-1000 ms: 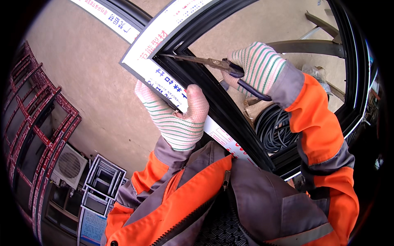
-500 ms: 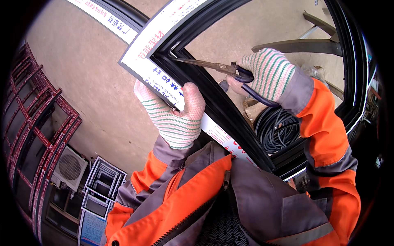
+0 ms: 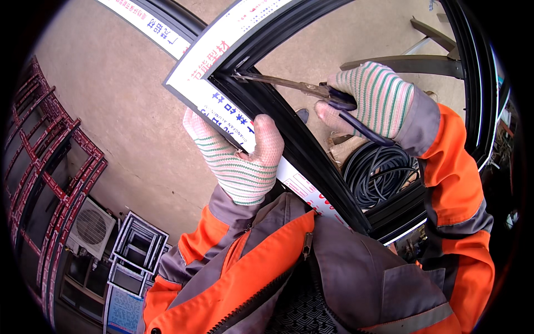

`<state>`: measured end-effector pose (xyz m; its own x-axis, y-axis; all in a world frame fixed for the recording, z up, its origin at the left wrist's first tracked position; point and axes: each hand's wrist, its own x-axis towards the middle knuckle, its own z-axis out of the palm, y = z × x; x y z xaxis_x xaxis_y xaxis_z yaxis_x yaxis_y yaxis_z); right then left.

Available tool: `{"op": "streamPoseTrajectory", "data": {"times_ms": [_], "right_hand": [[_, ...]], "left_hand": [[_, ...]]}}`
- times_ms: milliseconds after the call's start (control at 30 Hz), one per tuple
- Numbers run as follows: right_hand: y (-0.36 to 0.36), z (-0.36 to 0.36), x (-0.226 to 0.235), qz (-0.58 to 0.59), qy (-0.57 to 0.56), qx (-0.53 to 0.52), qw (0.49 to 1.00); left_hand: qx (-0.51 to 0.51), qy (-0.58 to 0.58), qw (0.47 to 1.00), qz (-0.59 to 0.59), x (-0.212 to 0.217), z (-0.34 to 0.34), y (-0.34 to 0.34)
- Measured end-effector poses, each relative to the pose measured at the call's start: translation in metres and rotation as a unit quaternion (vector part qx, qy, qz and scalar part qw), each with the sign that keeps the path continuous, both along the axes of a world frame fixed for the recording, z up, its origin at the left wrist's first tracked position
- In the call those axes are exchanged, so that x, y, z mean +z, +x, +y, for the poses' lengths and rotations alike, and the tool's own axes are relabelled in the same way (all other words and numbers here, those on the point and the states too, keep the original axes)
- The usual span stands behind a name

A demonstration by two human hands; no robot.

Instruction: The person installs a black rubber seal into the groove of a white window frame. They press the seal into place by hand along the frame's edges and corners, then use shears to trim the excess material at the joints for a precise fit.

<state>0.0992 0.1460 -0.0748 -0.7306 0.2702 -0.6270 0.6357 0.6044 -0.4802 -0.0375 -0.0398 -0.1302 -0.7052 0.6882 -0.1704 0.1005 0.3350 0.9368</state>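
Note:
My left hand (image 3: 239, 161), in a striped knit glove, is closed around the corner of a black window frame (image 3: 300, 139), its thumb over the edge covered with white printed film (image 3: 194, 78). In my right hand (image 3: 381, 100), gloved the same way, is a pair of scissors (image 3: 303, 86) with worn brownish blades and dark handles. Its blades reach left across the opening, and the tips lie in the frame's inner corner groove. The handles are spread apart. Whether the tips touch anything in the groove is too small to tell.
Through the frame's opening show a coil of black cable (image 3: 375, 172) and a curved dark metal bar (image 3: 406, 65). Another film-covered profile (image 3: 150, 25) runs at upper left. Red-wrapped lattice frames (image 3: 50, 161), an air conditioner unit (image 3: 92, 225) and stacked small frames (image 3: 139, 245) stand at left.
My right hand and the scissors have shifted a little to the right, with the tips still at the inner corner. My left hand and the frame corner have moved slightly right.

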Motion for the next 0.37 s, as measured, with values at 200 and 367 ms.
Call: {"op": "streamPoseTrajectory", "data": {"times_ms": [200, 367], "right_hand": [[-0.004, 0.005, 0.001, -0.02, -0.009, 0.016, 1.0], [-0.002, 0.011, 0.006, -0.036, -0.022, 0.022, 0.999]], "left_hand": [[-0.008, 0.001, 1.0, 0.003, 0.004, 0.001, -0.001], [-0.012, -0.001, 1.0, 0.006, 0.012, 0.003, 0.002]]}}
